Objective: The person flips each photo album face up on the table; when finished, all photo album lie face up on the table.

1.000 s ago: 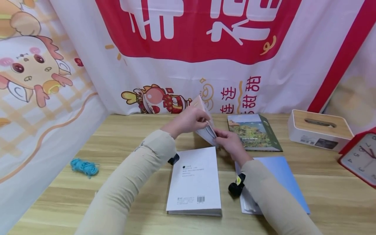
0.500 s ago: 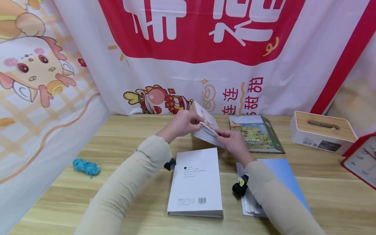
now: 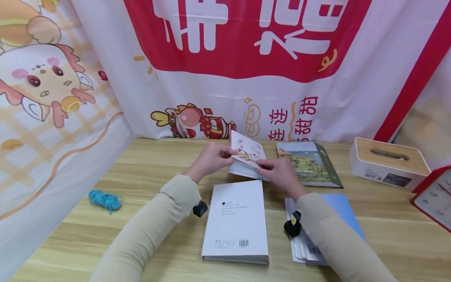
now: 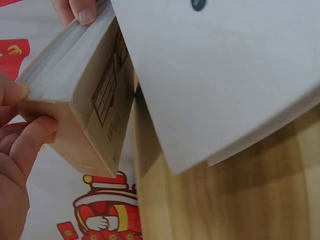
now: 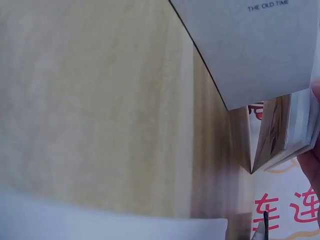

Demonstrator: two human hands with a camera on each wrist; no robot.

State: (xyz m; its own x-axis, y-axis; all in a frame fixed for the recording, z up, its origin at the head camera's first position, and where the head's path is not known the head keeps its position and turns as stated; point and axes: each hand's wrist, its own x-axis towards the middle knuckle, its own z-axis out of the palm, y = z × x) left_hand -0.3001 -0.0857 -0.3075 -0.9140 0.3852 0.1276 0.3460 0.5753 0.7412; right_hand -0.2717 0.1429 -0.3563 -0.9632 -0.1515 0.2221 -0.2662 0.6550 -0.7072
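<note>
A small thick photo album (image 3: 251, 150) with a white illustrated cover is held tilted near the back of the table. My left hand (image 3: 210, 161) pinches its left edge; in the left wrist view that hand's fingers (image 4: 37, 132) grip a corner by the pink spine. On the opposite side my right hand (image 3: 282, 174) pinches the album's near right edge, thumb and fingers on the page side. Page edges show between the covers in both wrist views. Closer to me lies a white book (image 3: 234, 219) with a barcode, flat and apart from both hands.
Under the right forearm lies a blue album (image 3: 340, 211). A photo album with a landscape cover (image 3: 303, 162) lies behind the right hand. Farther right stand a tissue box (image 3: 389, 161) and a red clock (image 3: 435, 196). Blue yarn (image 3: 104, 199) lies left; a printed curtain (image 3: 197, 88) hangs behind.
The small album has tipped from nearly upright toward me, so its illustrated cover now shows. My left hand has moved left and down; my right hand keeps its grip at the edge.
</note>
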